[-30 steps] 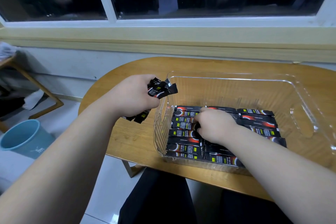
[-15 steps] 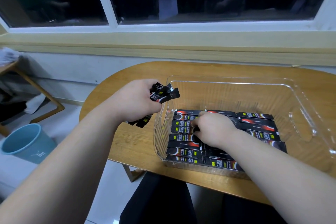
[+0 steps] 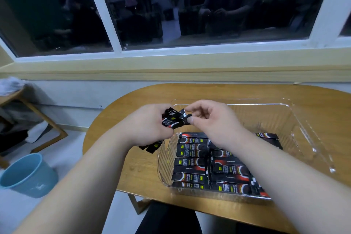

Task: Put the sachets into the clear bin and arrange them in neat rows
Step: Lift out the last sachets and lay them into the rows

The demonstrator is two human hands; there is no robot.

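The left hand [image 3: 150, 129] is clenched around a bundle of sachets [image 3: 175, 119], black with red and white print, held above the bench [image 3: 117, 138] just outside the clear bin's [image 3: 303, 129] left wall. The fist hides the middle of the bundle, so only its ends show, fanning out above the knuckles and poking out below the heel of the palm. The right hand [image 3: 210, 121] meets it from the bin side, forefinger and thumb pinching the bundle's upper end while the other fingers curl loosely; which single sachet it has hold of cannot be told. Inside the bin, more sachets lie flat in rows [image 3: 191, 161] side by side, filling the near part of the floor. The right forearm crosses over the bin and covers a strip of these rows, so those on the right show only in part. The bin stands on the bench near its front edge. On the floor to the left stand a pale blue bucket [image 3: 28, 175] and a wooden frame leg [image 3: 47, 119]. Behind the bench runs a yellowish sill [image 3: 171, 68] under a dark window [image 3: 209, 5] with dim reflections. Dark trousers [image 3: 167, 220] show below the bench edge.
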